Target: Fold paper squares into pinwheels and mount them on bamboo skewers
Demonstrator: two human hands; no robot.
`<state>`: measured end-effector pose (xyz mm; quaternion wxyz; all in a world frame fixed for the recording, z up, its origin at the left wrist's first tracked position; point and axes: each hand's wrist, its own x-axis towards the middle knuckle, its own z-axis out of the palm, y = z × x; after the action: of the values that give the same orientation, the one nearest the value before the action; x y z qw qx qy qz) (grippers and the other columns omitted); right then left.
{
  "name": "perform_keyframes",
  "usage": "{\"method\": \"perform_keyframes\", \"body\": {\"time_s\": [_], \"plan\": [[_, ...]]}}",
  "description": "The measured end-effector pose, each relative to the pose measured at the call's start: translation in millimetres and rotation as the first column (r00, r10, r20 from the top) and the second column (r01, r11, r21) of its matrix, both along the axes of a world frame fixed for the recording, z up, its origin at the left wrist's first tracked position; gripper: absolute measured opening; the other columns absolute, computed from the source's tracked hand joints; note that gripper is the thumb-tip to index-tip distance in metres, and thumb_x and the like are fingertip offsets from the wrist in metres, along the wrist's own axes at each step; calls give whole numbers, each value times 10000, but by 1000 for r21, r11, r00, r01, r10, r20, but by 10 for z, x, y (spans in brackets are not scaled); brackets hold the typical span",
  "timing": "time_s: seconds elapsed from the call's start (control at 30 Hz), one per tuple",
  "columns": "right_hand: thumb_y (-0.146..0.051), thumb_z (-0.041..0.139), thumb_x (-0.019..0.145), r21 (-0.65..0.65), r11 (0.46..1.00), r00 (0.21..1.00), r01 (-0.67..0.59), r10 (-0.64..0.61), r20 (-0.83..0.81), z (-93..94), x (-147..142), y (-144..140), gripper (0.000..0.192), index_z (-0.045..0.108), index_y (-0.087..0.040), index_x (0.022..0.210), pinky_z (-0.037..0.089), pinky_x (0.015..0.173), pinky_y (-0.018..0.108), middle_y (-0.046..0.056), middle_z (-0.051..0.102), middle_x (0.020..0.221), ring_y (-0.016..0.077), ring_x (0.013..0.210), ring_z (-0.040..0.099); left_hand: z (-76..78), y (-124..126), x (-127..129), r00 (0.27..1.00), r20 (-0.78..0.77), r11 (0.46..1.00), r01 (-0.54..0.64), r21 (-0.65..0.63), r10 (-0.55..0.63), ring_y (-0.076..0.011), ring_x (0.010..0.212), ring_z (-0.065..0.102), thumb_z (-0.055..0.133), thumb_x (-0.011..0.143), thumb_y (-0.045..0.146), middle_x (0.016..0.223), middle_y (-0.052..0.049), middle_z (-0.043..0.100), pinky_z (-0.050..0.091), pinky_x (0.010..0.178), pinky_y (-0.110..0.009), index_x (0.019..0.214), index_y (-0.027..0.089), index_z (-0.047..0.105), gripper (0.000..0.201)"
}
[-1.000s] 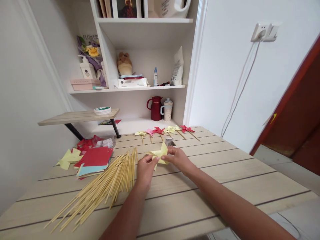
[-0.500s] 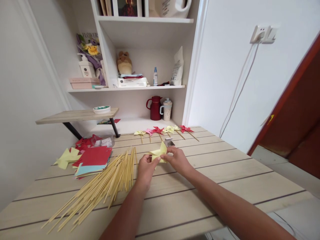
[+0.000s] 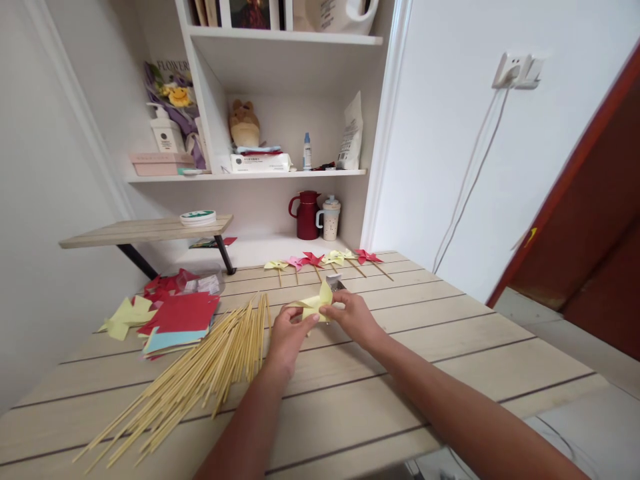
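Above the pale wooden counter (image 3: 450, 347), we hold the folded yellow paper pinwheel (image 3: 316, 305) between both hands: our left hand (image 3: 286, 333) pinches its near side and our right hand (image 3: 353, 315) grips its right edge. The loose pile of thin bamboo sticks (image 3: 200, 373) lies just to the left. We should keep the folded tips pressed together at the centre, so the blades do not open.

Table (image 3: 450, 347): pale wood-grain planks, matt. Pinwheel (image 3: 316, 305), centre frame: thin yellow paper, matt, creased. Skewers (image 3: 200, 377), lower left: bare bamboo, smooth. Sheets (image 3: 177, 320), left: red and blue paper. Jug (image 3: 306, 215), upper centre: glossy red.
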<state>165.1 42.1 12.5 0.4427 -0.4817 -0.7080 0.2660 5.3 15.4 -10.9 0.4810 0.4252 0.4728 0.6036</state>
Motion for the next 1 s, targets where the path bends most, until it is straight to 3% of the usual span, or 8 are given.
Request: {"method": "perform_keyframes", "body": {"time_s": [0.57,1.0], "plan": [[-351,620,770,28,998,998,-60,60,4,52,-20,-59,192,703,-181,739,429,769,327,47,653,813,235,833,596,25,-37,19,998,5,998,-59,30,59,-208,792,675,842,589,311,851,-103,750,488,741,-300,813,132,765,297],[-376,657,734,-22,998,995,-54,52,-87,47,-67,-82,214,613,-194,631,420,724,296,3,647,706,204,744,585,7,-19,-7,996,-16,996,-84,31,84,-176,711,634,826,589,343,793,-58,705,465,652,-269,700,149,754,235]]}}
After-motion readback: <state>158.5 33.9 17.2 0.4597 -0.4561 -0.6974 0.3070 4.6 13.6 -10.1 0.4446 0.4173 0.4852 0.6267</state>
